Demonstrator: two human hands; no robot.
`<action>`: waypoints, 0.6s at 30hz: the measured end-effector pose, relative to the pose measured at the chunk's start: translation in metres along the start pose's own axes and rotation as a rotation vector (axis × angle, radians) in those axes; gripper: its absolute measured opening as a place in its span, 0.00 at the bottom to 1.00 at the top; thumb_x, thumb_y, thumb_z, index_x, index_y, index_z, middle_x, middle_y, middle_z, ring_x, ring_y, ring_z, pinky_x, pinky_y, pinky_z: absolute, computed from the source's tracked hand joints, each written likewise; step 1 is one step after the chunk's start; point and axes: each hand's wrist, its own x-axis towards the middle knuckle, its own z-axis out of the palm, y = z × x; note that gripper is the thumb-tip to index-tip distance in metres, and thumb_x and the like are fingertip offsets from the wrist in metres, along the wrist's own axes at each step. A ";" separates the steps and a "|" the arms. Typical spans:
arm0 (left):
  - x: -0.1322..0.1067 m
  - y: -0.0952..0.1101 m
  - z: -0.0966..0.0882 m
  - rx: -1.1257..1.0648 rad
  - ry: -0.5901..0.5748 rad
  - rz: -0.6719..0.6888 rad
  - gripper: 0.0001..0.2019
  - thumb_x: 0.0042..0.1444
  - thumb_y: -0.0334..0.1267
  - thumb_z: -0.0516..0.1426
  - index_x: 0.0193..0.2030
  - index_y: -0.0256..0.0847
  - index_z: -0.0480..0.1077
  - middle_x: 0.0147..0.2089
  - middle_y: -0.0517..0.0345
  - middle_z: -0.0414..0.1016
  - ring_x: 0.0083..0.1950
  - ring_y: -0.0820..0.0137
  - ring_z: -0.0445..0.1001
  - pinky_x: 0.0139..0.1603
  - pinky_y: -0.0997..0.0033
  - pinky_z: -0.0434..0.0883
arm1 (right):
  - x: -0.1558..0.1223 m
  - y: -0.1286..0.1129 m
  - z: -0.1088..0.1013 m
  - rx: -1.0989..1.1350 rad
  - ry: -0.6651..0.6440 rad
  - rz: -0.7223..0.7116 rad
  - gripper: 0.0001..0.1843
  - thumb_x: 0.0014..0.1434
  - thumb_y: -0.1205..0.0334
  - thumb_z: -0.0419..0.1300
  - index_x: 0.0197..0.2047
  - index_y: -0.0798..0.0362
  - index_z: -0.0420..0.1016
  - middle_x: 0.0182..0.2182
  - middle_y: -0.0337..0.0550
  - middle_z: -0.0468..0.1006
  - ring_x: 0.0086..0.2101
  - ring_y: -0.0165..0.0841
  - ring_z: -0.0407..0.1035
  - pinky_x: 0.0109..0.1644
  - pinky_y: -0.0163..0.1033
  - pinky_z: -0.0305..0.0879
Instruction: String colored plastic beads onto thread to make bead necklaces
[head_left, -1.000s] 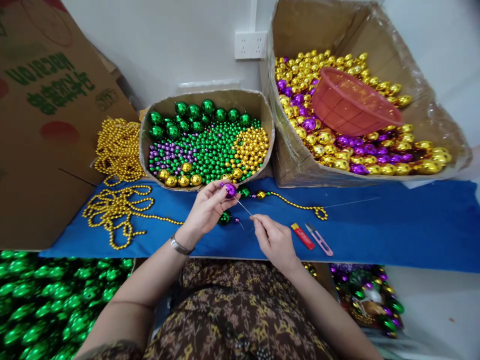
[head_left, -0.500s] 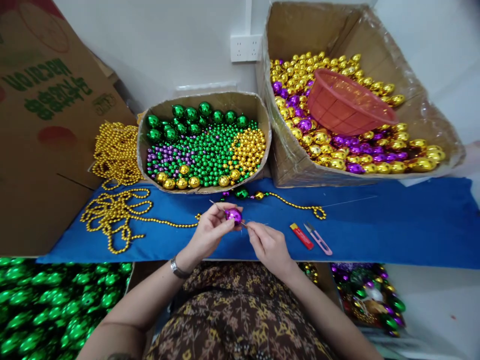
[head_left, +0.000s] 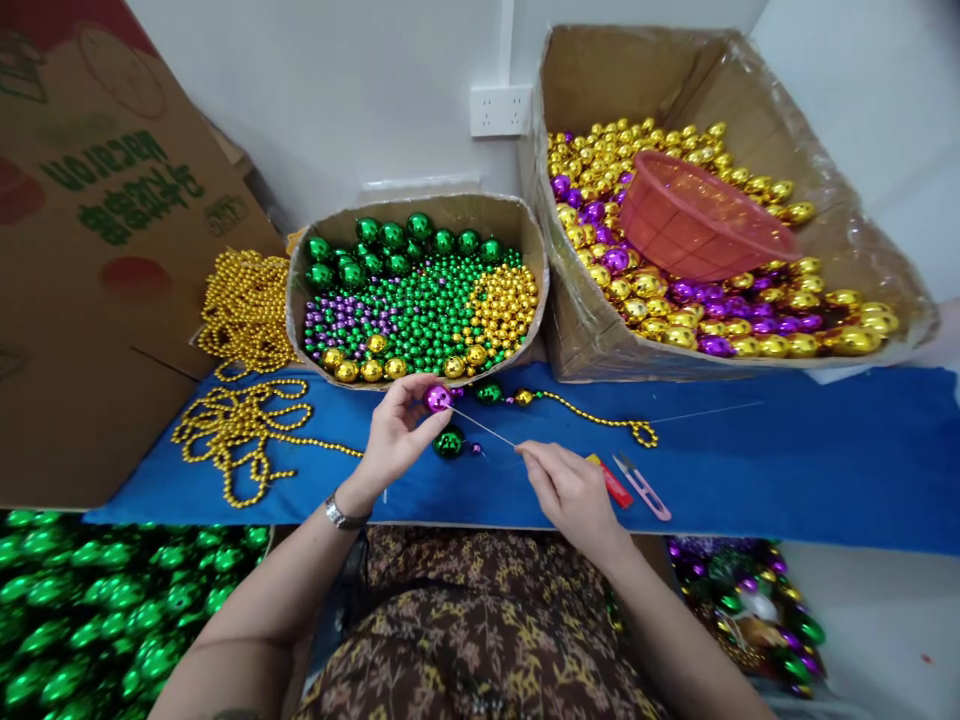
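Observation:
A shiny purple bead point(head_left: 438, 398) is held between the thumb and fingers of my left hand point(head_left: 401, 425), above the blue cloth. From that bead a thin pale thread point(head_left: 484, 425) runs taut to the pinched fingertips of my right hand point(head_left: 571, 490). Whether a needle sits in those fingertips, I cannot tell. Just below the purple bead hangs or lies a big green bead point(head_left: 448, 443), with a small purple bead point(head_left: 476, 449) beside it. Behind my left hand, a strung line of gold beads point(head_left: 592, 411) with larger beads stretches to the right.
A carton of green, purple and gold beads point(head_left: 420, 310) stands behind my hands. Right of it is a larger carton point(head_left: 592, 340) with a red basket point(head_left: 697, 225). Pink thread snips point(head_left: 643, 488) and a red lighter point(head_left: 613, 484) lie near my right hand. Gold bead strings point(head_left: 244, 430) lie left.
My hands have moved apart, the left one leftward and up with the purple bead, the right one rightward. A length of thread now shows between them, and the green bead is now visible.

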 end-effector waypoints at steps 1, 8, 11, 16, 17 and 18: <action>-0.001 -0.001 0.001 0.012 -0.004 0.009 0.19 0.48 0.33 0.67 0.48 0.41 0.72 0.47 0.52 0.77 0.48 0.67 0.74 0.49 0.69 0.73 | 0.001 -0.001 0.000 -0.006 -0.003 -0.001 0.12 0.67 0.64 0.51 0.48 0.52 0.74 0.37 0.45 0.82 0.36 0.33 0.77 0.42 0.37 0.72; -0.004 -0.004 0.000 0.065 -0.007 0.006 0.20 0.46 0.32 0.67 0.49 0.41 0.74 0.48 0.52 0.75 0.47 0.66 0.75 0.50 0.67 0.72 | -0.001 0.003 -0.002 -0.072 -0.004 -0.026 0.13 0.67 0.64 0.50 0.48 0.53 0.74 0.36 0.45 0.81 0.35 0.34 0.76 0.41 0.38 0.72; -0.001 0.002 -0.005 0.099 -0.002 0.031 0.22 0.43 0.31 0.68 0.48 0.42 0.76 0.49 0.51 0.75 0.49 0.65 0.73 0.53 0.65 0.71 | -0.002 0.007 -0.006 -0.145 -0.038 -0.036 0.14 0.68 0.63 0.49 0.48 0.51 0.75 0.33 0.45 0.80 0.34 0.33 0.75 0.40 0.36 0.70; 0.003 0.010 -0.010 0.205 -0.182 0.071 0.22 0.41 0.30 0.69 0.46 0.45 0.78 0.48 0.52 0.75 0.50 0.63 0.72 0.55 0.63 0.68 | -0.001 0.008 -0.008 -0.281 -0.059 -0.082 0.15 0.67 0.65 0.49 0.46 0.51 0.77 0.26 0.42 0.76 0.27 0.31 0.71 0.33 0.33 0.65; 0.002 0.009 -0.008 0.206 -0.226 0.058 0.22 0.42 0.30 0.69 0.47 0.45 0.78 0.48 0.52 0.75 0.50 0.63 0.72 0.54 0.63 0.69 | -0.001 0.007 -0.007 -0.290 -0.064 -0.089 0.15 0.67 0.65 0.49 0.46 0.52 0.77 0.26 0.42 0.76 0.27 0.31 0.71 0.33 0.33 0.65; 0.001 0.008 -0.006 0.184 -0.249 0.033 0.22 0.43 0.31 0.68 0.48 0.44 0.77 0.48 0.51 0.75 0.49 0.64 0.72 0.51 0.65 0.69 | 0.000 0.006 -0.004 -0.290 -0.066 -0.093 0.15 0.67 0.65 0.49 0.45 0.52 0.77 0.26 0.42 0.76 0.27 0.31 0.71 0.33 0.34 0.65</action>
